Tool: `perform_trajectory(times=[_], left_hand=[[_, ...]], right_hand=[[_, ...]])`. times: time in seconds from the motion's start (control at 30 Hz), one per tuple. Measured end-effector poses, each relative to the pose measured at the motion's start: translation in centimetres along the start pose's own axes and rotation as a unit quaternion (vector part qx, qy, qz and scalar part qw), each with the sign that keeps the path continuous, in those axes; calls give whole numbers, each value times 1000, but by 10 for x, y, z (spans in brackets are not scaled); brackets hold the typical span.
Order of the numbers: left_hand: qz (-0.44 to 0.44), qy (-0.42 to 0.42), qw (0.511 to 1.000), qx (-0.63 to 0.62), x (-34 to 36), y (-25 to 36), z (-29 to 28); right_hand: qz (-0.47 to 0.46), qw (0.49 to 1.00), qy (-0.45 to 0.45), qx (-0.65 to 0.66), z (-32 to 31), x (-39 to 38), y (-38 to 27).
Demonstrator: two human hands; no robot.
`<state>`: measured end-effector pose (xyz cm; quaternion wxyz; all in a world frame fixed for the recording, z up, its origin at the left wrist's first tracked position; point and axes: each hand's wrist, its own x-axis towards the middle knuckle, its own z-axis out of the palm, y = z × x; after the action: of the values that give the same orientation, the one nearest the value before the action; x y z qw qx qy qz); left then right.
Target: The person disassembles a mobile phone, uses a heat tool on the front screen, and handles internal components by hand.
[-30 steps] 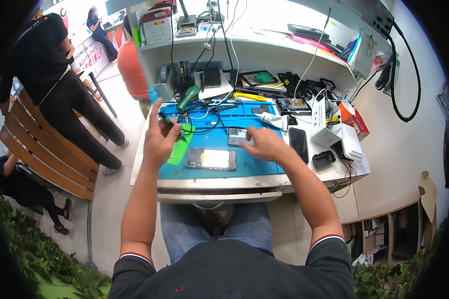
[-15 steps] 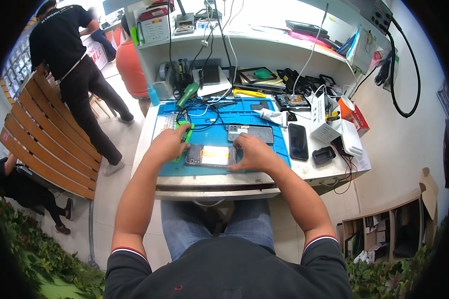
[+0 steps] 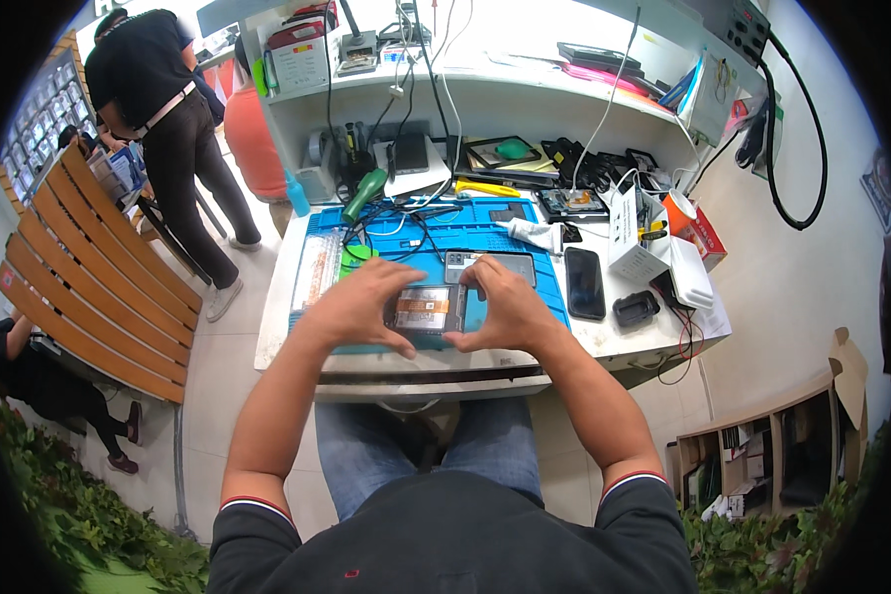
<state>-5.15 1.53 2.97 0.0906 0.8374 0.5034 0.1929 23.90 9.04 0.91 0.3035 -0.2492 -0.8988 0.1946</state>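
Note:
An opened phone [image 3: 424,310] with its battery and an orange strip exposed lies between my two hands above the blue work mat. My right hand [image 3: 507,305] holds its right end, thumb at the near edge and fingers at the far edge. Around the left end, my left hand [image 3: 358,305] is open, thumb and fingers spread apart; whether it touches the phone I cannot tell. Just behind sits a dark phone back cover [image 3: 493,265] with a camera block. A bright green piece [image 3: 356,259] lies beyond my left hand, partly hidden by it.
A black phone [image 3: 585,284], a white tube [image 3: 535,235] and a small black case [image 3: 637,310] lie to the right. Cables [image 3: 416,223] and a green-handled tool [image 3: 366,195] crowd the back. A white box [image 3: 638,236] stands at right. Another person [image 3: 158,109] stands at far left.
My left hand has moved from the green piece to the opened phone's left end, its fingers spreading. The phone has shifted slightly. The person at far left has moved a little.

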Motion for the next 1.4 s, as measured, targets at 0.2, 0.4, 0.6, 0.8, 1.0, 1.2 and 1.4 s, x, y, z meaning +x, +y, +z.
perform_trajectory(times=[0.2, 0.4, 0.6, 0.8, 1.0, 1.2, 1.4], left_hand=[[8, 43, 998, -52, 3, 3, 13], [54, 98, 990, -85, 1, 0, 20], [59, 133, 986, -84, -2, 1, 22], [78, 230, 969, -41, -3, 3, 32], [61, 298, 949, 84, -5, 15, 43], [-65, 44, 982, -169, -1, 18, 11], [-63, -130, 856, -496, 18, -37, 11]], right_hand=[[-16, 997, 52, 59, -1, 1, -26], [-17, 982, 64, 179, 9, -6, -24], [-5, 963, 52, 263, 16, -9, -28], [-7, 958, 100, 268, 20, -9, -44], [61, 963, 149, 215, 27, -7, -42], [-34, 978, 127, 159, 8, 5, -26], [-86, 982, 52, 162, -10, 30, -25]])
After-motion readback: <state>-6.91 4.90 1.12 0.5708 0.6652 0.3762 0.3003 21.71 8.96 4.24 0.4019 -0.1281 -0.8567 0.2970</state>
